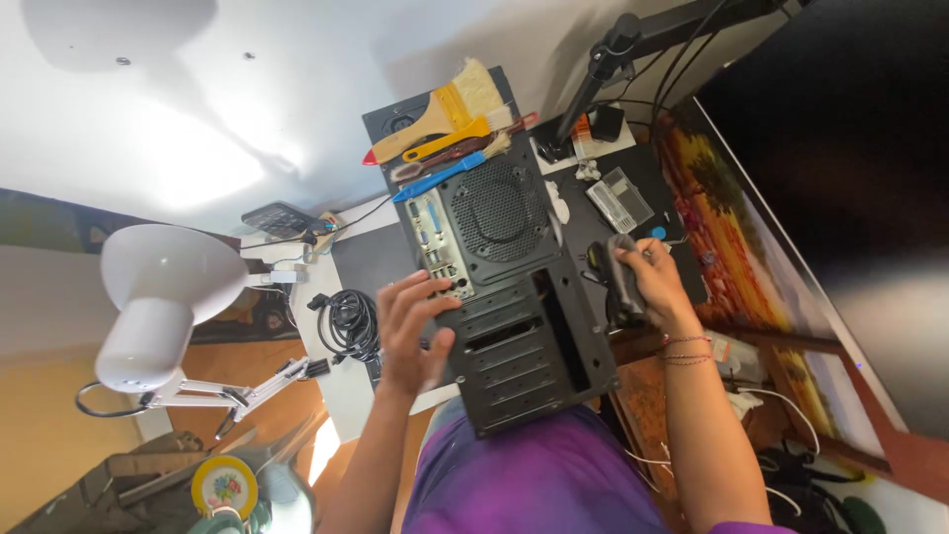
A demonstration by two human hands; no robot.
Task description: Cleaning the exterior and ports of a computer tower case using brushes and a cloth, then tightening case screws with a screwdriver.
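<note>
A black computer case (514, 326) lies on the desk with its rear panel, round fan grille (497, 208) and port block facing me. My left hand (413, 331) rests with fingers spread on the case's left edge, beside the ports and the slot covers. My right hand (654, 282) is closed on a grey cloth (621, 265) and presses it against the case's right side. Thin bracelets circle that wrist.
Several tools lie on the case's far end: a yellow-handled paintbrush (450, 104), a blue tool (440, 178) and a red-handled brush (455, 153). A white desk lamp (158, 297) stands at the left, a coiled black cable (351, 321) beside the case, and a small clear box (620, 200) and a monitor arm (593, 79) behind.
</note>
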